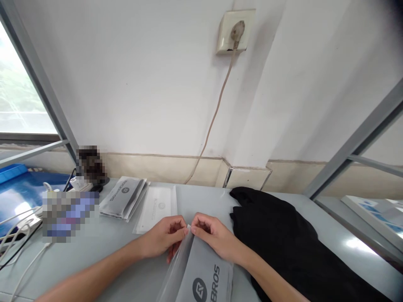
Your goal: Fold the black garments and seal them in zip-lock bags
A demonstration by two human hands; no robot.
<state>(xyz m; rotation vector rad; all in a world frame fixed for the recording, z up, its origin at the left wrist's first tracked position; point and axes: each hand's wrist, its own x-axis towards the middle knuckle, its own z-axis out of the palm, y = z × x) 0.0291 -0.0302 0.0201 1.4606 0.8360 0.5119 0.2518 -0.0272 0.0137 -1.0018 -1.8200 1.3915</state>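
A grey printed plastic bag [206, 272] with a round logo and letters lies on the grey table [110, 260] in front of me. My left hand [165, 237] and my right hand [212, 237] both pinch its far top edge, fingertips nearly touching at the middle. The clear flap side of the bag runs down under my left hand. A pile of black fabric [283, 239] lies just right of my right forearm.
A stack of the same grey bags [124, 197] and a clear flat bag [157, 207] lie at the back left. White cables and a blurred item [67, 214] sit at far left. A wall socket [234, 31] with a cord hangs above. Metal frame bars stand on both sides.
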